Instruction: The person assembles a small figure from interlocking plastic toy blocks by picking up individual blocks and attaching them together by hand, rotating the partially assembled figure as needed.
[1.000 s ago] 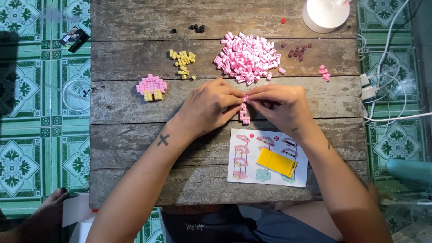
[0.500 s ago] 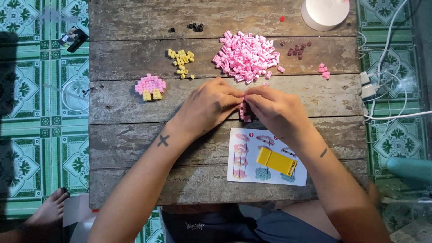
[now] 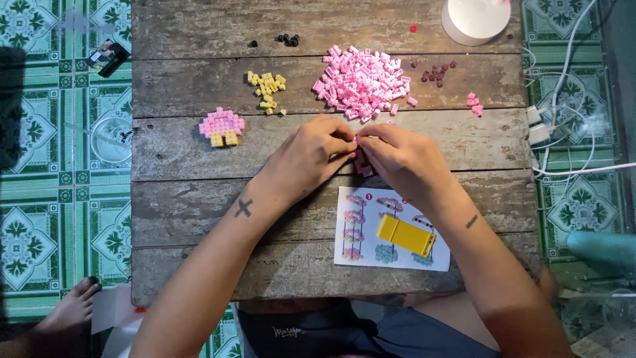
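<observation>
My left hand (image 3: 311, 156) and my right hand (image 3: 404, 159) meet at the middle of a weathered wooden table (image 3: 185, 219). Both pinch a small pink brick assembly (image 3: 362, 164), which shows only between and just below the fingertips. Just beyond the hands lies a heap of loose pink bricks (image 3: 361, 83). A printed instruction sheet (image 3: 361, 229) lies below my right wrist, with a yellow flat tool (image 3: 405, 235) resting on it.
A finished pink and yellow brick piece (image 3: 222, 126) sits at the left. Loose yellow bricks (image 3: 267, 87), dark red bricks (image 3: 434, 71), black bricks (image 3: 286, 40) and a few pink ones (image 3: 473, 104) lie around. A white round container (image 3: 474, 18) stands far right. White cables (image 3: 563, 132) hang off the right edge. A bare foot (image 3: 73, 308) rests on the tiled floor.
My hands have closed in over the pink assembly, hiding most of it. The foot at the lower left has shifted slightly on the floor.
</observation>
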